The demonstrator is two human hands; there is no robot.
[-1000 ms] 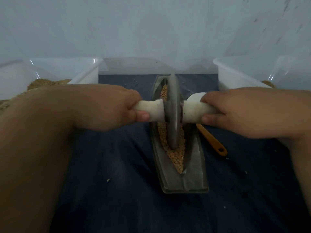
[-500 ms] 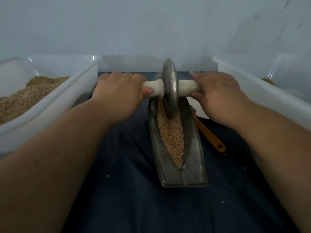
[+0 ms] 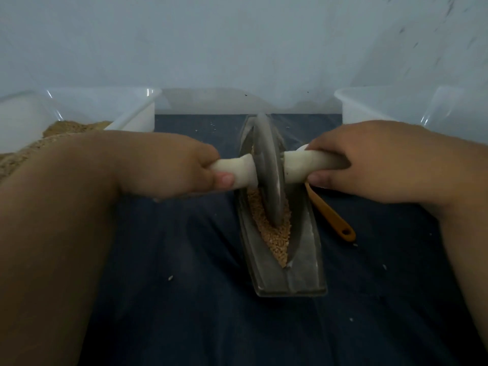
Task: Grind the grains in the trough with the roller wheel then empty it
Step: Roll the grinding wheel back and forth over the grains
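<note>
The left hand [image 3: 169, 165] and right hand [image 3: 375, 165] each curl around the white handle [image 3: 301, 167] of the wheel [image 3: 269, 173], which stands in the trough [image 3: 303, 249] on grains [image 3: 274, 241], mid-cloth [image 3: 184, 299].

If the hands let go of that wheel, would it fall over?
Probably: the wheel is thin and stands on its edge. It likely rolls easily along the trough. It looks like metal, so probably heavy.

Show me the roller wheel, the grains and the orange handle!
roller wheel [image 3: 270, 191]: head view, on the metal disc's flat face.
grains [image 3: 277, 244]: head view, on the brown pile just nearer than the disc.
orange handle [image 3: 328, 212]: head view, midway along its length.
</note>
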